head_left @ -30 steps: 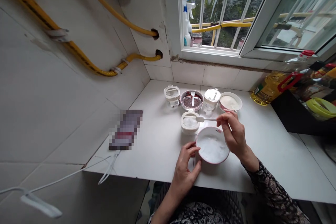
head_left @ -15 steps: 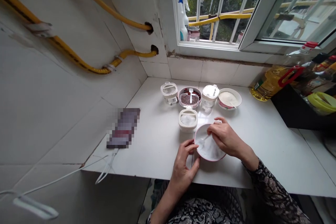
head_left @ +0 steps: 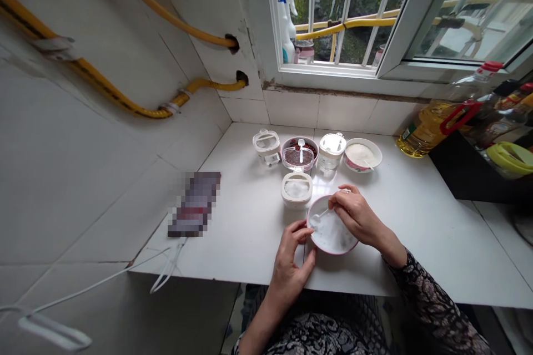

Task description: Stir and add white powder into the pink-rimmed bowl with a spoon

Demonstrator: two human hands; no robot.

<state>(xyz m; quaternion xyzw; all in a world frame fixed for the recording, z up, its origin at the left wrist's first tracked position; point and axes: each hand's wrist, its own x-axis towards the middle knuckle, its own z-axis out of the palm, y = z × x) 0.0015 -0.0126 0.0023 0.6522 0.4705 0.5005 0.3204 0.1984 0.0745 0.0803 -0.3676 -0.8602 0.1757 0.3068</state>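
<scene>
Below a barred window (head_left: 347,8), on a white counter (head_left: 233,222), left hand (head_left: 289,259) holds a bowl (head_left: 332,252); right hand (head_left: 358,213) pinches a spoon (head_left: 322,214).

Two yellow pipes (head_left: 111,90) run along the tiled wall (head_left: 62,177) at the left and enter dark holes (head_left: 241,77) near the barred window (head_left: 328,70), where spray bottles (head_left: 286,33) stand. A blurred, dark oblong object (head_left: 195,205) lies at the left of the white counter (head_left: 241,205), a white wire (head_left: 179,248) by it. At the right, a red-capped bottle of yellow liquid (head_left: 420,127) stands beside a black box (head_left: 458,172) holding more bottles (head_left: 493,128) and a yellow-green container (head_left: 510,158).
</scene>
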